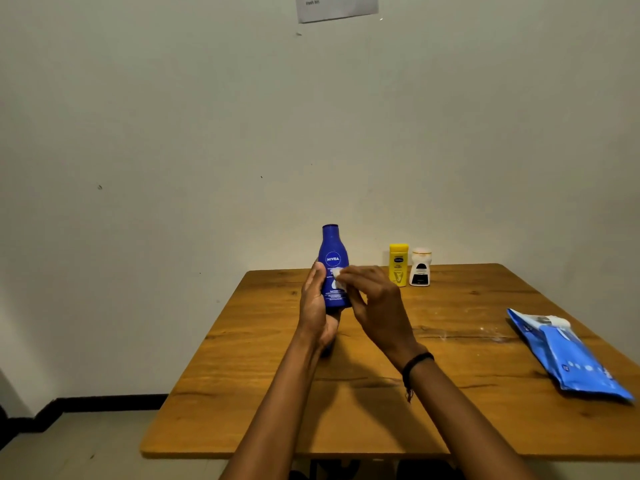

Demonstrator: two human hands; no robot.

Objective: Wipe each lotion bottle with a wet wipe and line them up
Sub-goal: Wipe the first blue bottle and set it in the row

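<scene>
The person's left hand [317,306] grips a dark blue plastic lotion bottle with a white round logo [333,263], holding it upright above the far left part of the wooden table [346,393], its cap at the top. The right hand [375,303] pinches a small white wet wipe [337,273] in its fingertips and presses it against the front of the blue bottle, just below the logo. A black cord bracelet [415,363] sits on the right wrist. At the table's far edge, well apart from the hands, 2 more bottles stand upright just beside each other: a yellow plastic lotion bottle [398,265] and a white lotion bottle with a black label [420,267]. A blue soft pack of wet wipes [568,355] lies flat near the table's right edge. A sheet of paper [337,6] hangs on the pale wall behind
</scene>
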